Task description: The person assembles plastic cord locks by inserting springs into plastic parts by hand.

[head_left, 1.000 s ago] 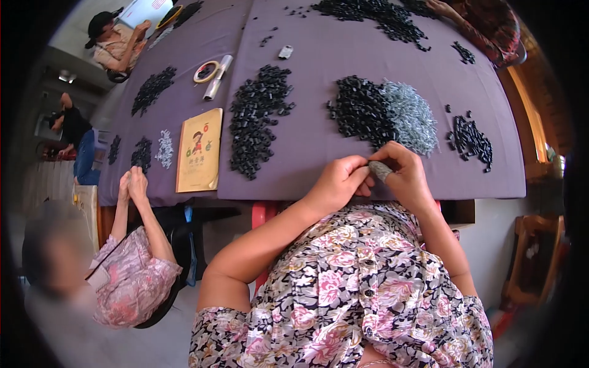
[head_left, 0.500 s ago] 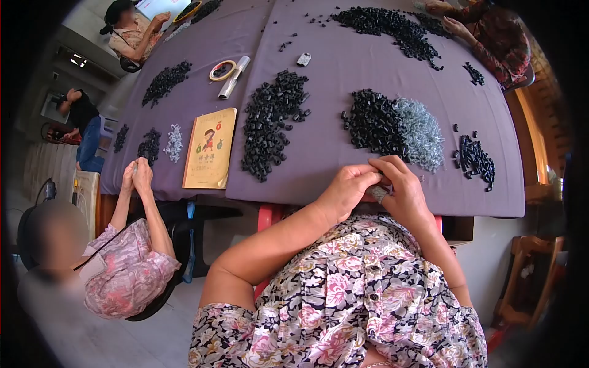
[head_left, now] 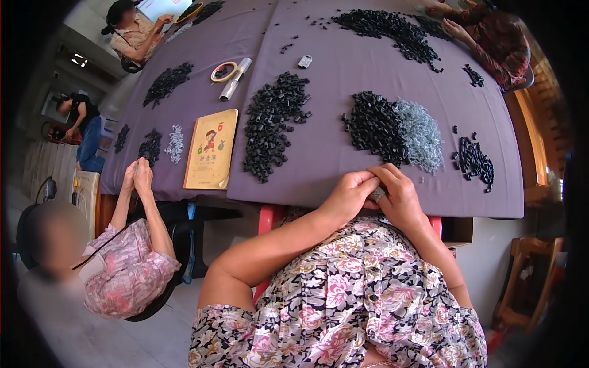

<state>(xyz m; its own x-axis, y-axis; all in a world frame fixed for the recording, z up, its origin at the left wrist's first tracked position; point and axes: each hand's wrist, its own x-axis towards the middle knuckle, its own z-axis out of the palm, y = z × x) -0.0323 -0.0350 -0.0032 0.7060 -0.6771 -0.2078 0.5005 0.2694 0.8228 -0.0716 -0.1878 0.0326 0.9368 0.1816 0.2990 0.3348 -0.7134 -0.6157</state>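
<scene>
My left hand (head_left: 351, 197) and my right hand (head_left: 402, 199) meet at the near edge of the table, fingertips pinched together. Whatever is between the fingers is hidden or too small to name. Something greyish (head_left: 377, 194) shows by the fingers of my right hand; I cannot tell whether it is held or wrapped on a finger. Just beyond my hands lies a heap of small black plastic parts (head_left: 374, 126). A heap of small clear plastic pieces (head_left: 420, 136) touches its right side.
Black parts form a long pile (head_left: 273, 126) to the left and a smaller pile (head_left: 474, 164) to the right. A yellow booklet (head_left: 210, 150), a tape roll (head_left: 224, 72) and a clear film roll (head_left: 235, 80) lie further left. Co-workers sit around the purple tablecloth (head_left: 319, 178).
My right hand has come down slightly and both hands remain pressed together. In the left background, a standing person has lowered their arms and bent forward.
</scene>
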